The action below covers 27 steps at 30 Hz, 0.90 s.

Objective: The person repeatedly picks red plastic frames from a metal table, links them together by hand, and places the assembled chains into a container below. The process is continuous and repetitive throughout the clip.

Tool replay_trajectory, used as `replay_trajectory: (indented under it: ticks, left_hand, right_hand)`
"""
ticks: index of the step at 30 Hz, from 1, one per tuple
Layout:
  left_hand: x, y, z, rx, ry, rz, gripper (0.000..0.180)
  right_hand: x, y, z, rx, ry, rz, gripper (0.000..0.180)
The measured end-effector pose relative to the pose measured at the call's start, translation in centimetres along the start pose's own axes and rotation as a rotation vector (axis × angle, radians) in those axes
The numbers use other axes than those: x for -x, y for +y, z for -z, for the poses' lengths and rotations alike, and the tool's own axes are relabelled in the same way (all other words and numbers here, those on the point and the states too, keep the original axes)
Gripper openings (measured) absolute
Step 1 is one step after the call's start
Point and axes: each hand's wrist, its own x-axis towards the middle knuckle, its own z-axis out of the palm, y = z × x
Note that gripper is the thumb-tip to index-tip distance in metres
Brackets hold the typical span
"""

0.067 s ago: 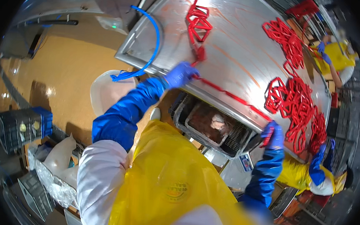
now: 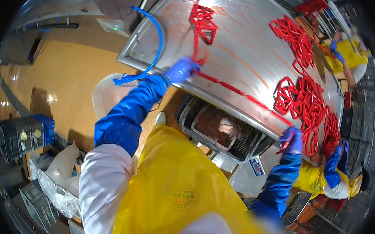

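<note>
A string of thin red sausages stretches along the near edge of the steel table, drawn between my two blue-gloved hands. My left hand is closed around it near the table's left corner. From there the links run on to a small loose bunch farther up. At the table's lower right edge, my right hand grips the other end of the stretch, with a red piece showing at its fingers. Large tangled piles of red sausage links lie close to that hand, on the right of the table.
A blue hose curves over the table's left corner toward a white tub. Below the near edge sits a black crate holding a tray of pinkish meat. Two co-workers in yellow aprons handle links at the right side.
My right hand has moved a little to the right and down. My left hand has shifted slightly left, with the sausage string still stretched between them.
</note>
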Motion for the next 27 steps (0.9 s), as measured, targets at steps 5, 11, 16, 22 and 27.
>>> replay_trajectory:
  ticks: [5,11,16,22,27]
  left_hand:
    - [-5.4,-3.0,4.1,0.117,0.131,0.203,0.013]
    - [-5.7,-5.4,9.0,-0.369,-0.039,0.082,0.023]
    - [-5.7,-5.1,5.0,-0.362,-0.226,0.148,0.034]
    - [-9.2,10.4,-3.3,0.059,-0.578,0.015,0.044]
    - [-11.6,16.8,-9.1,0.933,-0.682,0.264,0.05]
  right_hand:
    - [-2.0,-8.5,15.3,-0.033,0.06,0.156,0.022]
    - [-4.3,-17.1,28.9,-0.163,0.385,0.42,0.021]
    - [-10.4,-22.5,30.4,-0.077,0.497,0.541,0.026]
    - [-14.4,-11.5,0.1,0.338,-0.064,0.384,0.027]
    - [-6.8,7.6,-11.0,0.606,-0.025,0.112,0.04]
